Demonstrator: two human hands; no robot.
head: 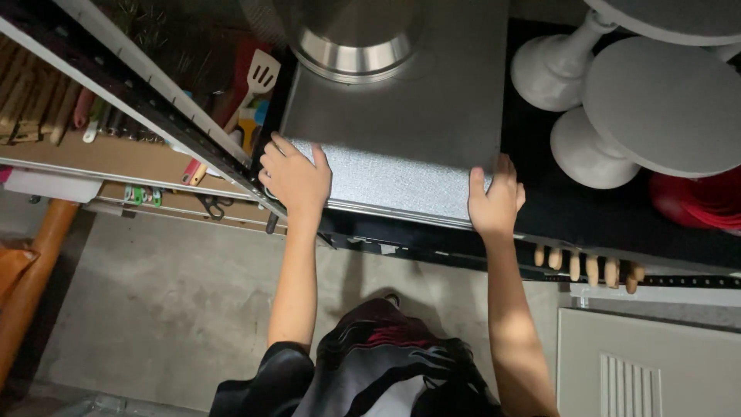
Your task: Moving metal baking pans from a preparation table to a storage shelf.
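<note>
The fingers of the left hand (296, 179) curl over the near left corner of a flat grey metal sheet (401, 116), with the thumb side wrapped toward its edge, so the hand grips that corner. The fingers of the right hand (496, 201) lie spread on the near right corner of the same sheet, the thumb pointing up along its top face and the rest bent over the edge; it holds the sheet there, though how far the fingers go beneath cannot be seen. The sheet lies flat on a black shelf (571, 216), its near part textured and bright, its far part smooth. On its far end stands a round steel pot (355, 46), touching the sheet. Just right of the sheet, on the black shelf, stand white cake stands (617, 108) with round tops, and beside them a stack of red plates (702, 201) shows at the frame's edge. Below the right hand, a row of wooden pegs (587, 266) hangs under the shelf front. Left of the left hand, a lower shelf holds a white slotted spatula (261, 77) and other utensils, with scissors (212, 205) near its front rail. Below lies a bare concrete floor (154, 309).
</note>
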